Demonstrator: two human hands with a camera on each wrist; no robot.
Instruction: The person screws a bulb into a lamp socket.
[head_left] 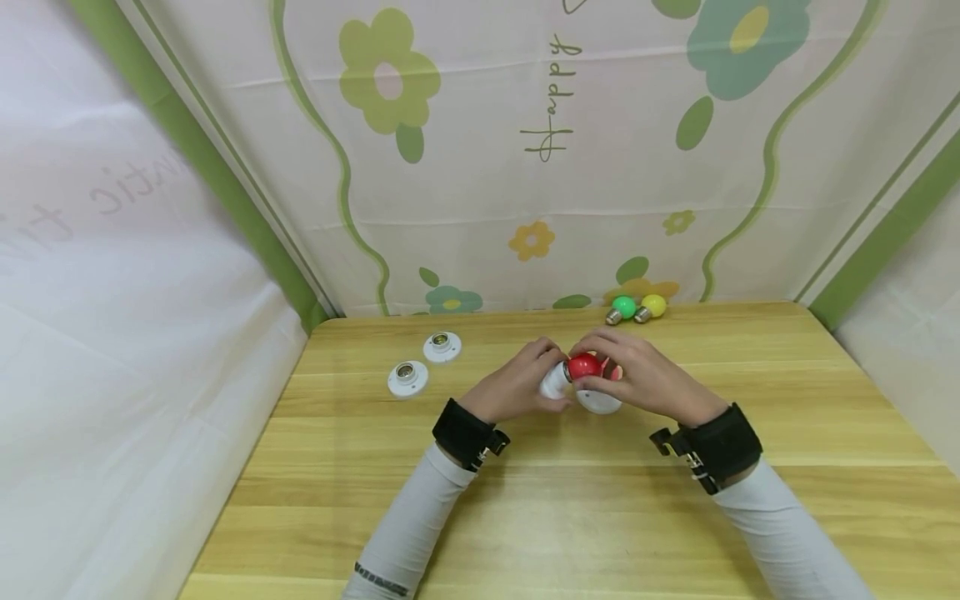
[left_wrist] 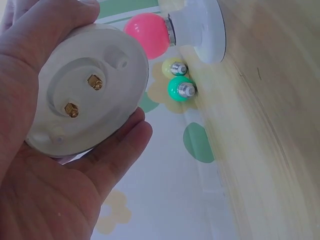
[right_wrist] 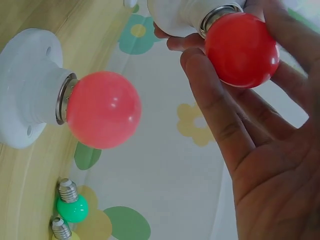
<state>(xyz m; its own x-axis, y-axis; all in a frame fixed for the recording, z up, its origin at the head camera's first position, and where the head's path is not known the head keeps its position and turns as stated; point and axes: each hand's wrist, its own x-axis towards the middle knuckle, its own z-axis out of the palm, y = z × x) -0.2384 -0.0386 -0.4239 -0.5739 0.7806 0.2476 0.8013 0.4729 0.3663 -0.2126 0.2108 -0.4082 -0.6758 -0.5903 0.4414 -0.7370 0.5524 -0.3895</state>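
My left hand (head_left: pixel 522 382) grips a round white lamp holder (left_wrist: pixel 120 95) by its rim, and the left wrist view shows its underside with two brass screws. At the mouth of this holder sits a red light bulb (right_wrist: pixel 242 50), its metal collar partly visible. My right hand (head_left: pixel 637 375) holds the red bulb between thumb and fingers. Just beside, a pink bulb (right_wrist: pixel 104 110) stands in a second white lamp holder (right_wrist: pixel 30 90) on the table. In the head view my right hand partly covers that pair.
Two white lamp holders (head_left: pixel 408 379) with bare sockets lie on the wooden table (head_left: pixel 525 517), left of my hands. A green bulb (head_left: pixel 623 307) and a yellow bulb (head_left: pixel 655 306) lie at the back edge, against the flowered cloth wall (head_left: pixel 465 183).
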